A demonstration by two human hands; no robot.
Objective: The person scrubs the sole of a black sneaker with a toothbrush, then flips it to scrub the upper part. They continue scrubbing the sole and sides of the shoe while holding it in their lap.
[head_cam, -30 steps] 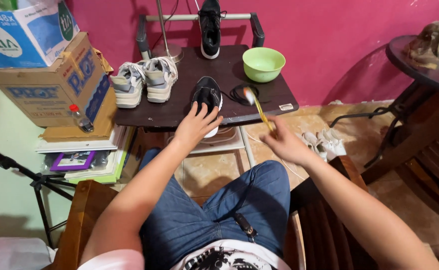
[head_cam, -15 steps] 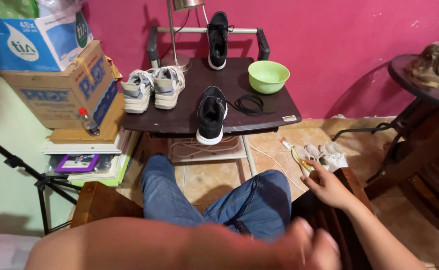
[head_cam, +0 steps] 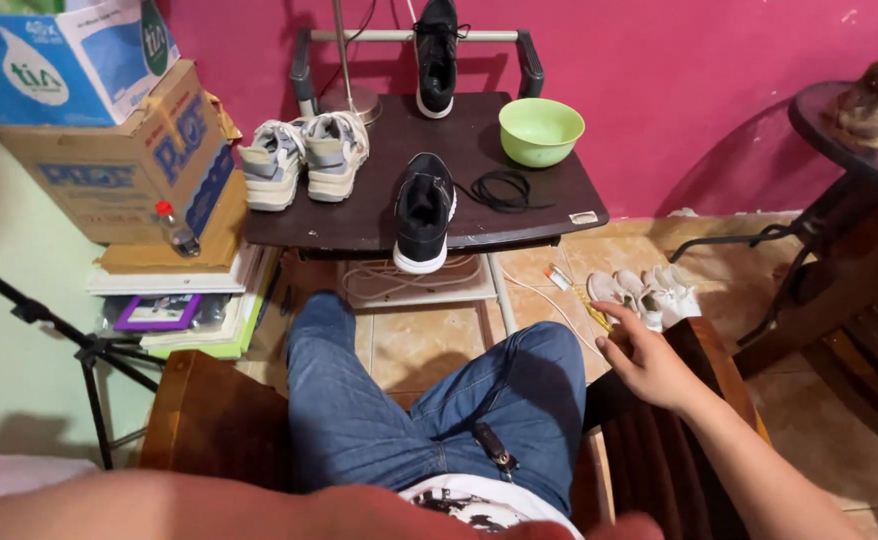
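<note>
- We see the right hand (head_cam: 649, 365) stretched out to the right of the knee in blue jeans (head_cam: 439, 400), above the arm of the dark wooden chair (head_cam: 719, 370).
- Its fingers (head_cam: 614, 340) are loosely spread and hold nothing that we can make out; their tips lie close to a thin yellow stick-like thing (head_cam: 591, 308) on the tiled floor (head_cam: 409, 345), and we cannot tell whether they touch it.
- Just beyond the fingertips, a pair of small white shoes (head_cam: 649, 293) lies on the floor beside the stick.
- The left hand is out of view: only a blurred forearm (head_cam: 209, 505) crosses the bottom of the frame, so we cannot tell how its fingers stand.
- On the dark, glossy counter (head_cam: 359, 215) ahead, a black sneaker with a white sole (head_cam: 425, 212) sits at the front edge, heel towards us.
- A coil of black shoelace (head_cam: 502, 189) lies just to its right, and a light green plastic bowl (head_cam: 541, 131) stands behind the lace.
- A pair of grey-and-white sneakers (head_cam: 304, 158) rests at the counter's left side, well apart from the bowl.
- A second black sneaker (head_cam: 437, 55) stands upright against the rail at the back.
- Cardboard boxes (head_cam: 109, 150) are stacked to the left of the counter.
</note>
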